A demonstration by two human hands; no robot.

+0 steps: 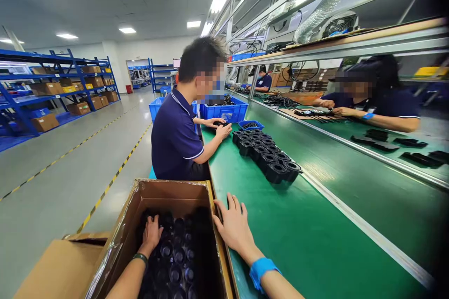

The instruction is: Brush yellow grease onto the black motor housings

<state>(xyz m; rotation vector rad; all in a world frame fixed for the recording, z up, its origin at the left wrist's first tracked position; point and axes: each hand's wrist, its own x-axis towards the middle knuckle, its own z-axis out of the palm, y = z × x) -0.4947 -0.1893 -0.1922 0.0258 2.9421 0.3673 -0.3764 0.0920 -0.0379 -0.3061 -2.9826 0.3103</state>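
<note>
An open cardboard box [171,188] stands against the bench edge, with many round black parts [178,255] lying in rows inside. My left hand [152,234] reaches down into the box at its left side, fingertips on the dark parts; what its fingers hold, if anything, is hidden. My right hand [234,224], with a blue band on the wrist, rests palm down with spread fingers at the edge of the green bench [308,233], beside the box, and holds nothing. Farther along the bench, black ring-topped housings [268,154] stand together in a block.
A seated person [178,126] in dark blue handles a small black part ahead. Blue bins [224,111] and a small blue tray [251,125] are beyond the housings. Another person [379,98] works across the line. Shelving [77,79] stands left; box flaps [58,266] stick out lower left.
</note>
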